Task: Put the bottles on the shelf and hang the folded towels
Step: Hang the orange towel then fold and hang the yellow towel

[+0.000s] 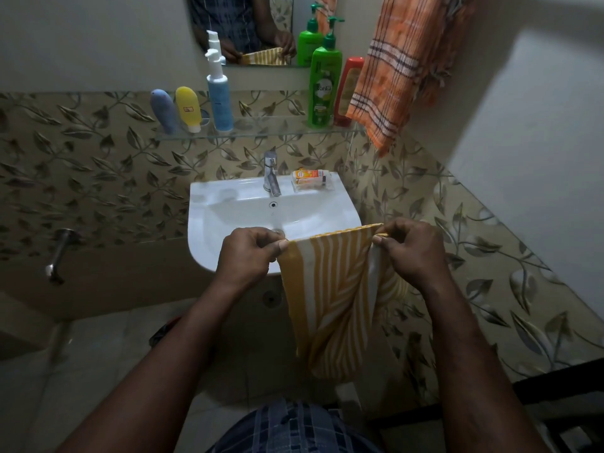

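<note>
Head view: we pinch the yellow-and-white striped cloth towel (330,289) by its top corners, left hand (250,253) and right hand (410,250), before the white ceramic sink (228,204).

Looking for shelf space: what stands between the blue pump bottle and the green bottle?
Nothing: in the head view the glass shelf is bare between the blue pump bottle and the green bottle.

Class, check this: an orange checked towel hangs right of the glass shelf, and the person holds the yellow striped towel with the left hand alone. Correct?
Not alone: the head view shows the left hand and the right hand each pinching a top corner of the yellow striped towel. The orange checked towel does hang right of the glass shelf.
</note>
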`<state>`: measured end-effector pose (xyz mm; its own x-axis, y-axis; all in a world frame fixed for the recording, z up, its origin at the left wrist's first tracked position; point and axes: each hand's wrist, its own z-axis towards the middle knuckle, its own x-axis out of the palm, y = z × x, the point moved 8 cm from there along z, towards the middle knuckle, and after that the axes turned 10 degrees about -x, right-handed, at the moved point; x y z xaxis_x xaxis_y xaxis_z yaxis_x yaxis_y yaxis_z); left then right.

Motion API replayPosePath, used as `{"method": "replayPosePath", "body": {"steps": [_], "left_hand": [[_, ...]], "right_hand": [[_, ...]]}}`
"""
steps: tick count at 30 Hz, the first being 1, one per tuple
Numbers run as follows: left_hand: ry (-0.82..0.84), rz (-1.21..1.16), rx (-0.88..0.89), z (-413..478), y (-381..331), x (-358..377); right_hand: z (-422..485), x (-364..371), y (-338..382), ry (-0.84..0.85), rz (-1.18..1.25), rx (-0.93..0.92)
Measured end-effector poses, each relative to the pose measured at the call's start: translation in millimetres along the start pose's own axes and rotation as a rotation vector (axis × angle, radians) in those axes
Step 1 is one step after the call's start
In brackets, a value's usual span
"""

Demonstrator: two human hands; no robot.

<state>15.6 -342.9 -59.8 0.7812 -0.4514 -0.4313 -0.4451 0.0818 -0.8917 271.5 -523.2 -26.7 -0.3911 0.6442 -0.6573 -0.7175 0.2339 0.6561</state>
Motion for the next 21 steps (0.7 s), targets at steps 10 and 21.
{"method": "replayPosePath", "body": {"steps": [10, 21], "left_hand": [[0.031, -0.228, -0.186, -10, 11, 18], [0.344, 0.141, -0.013, -24, -7, 54]], "right_hand": [[-25, 16, -19, -0.205, 0.089, 0.128], [-54, 76, -2, -0.012, 0.339, 0.191]]}}
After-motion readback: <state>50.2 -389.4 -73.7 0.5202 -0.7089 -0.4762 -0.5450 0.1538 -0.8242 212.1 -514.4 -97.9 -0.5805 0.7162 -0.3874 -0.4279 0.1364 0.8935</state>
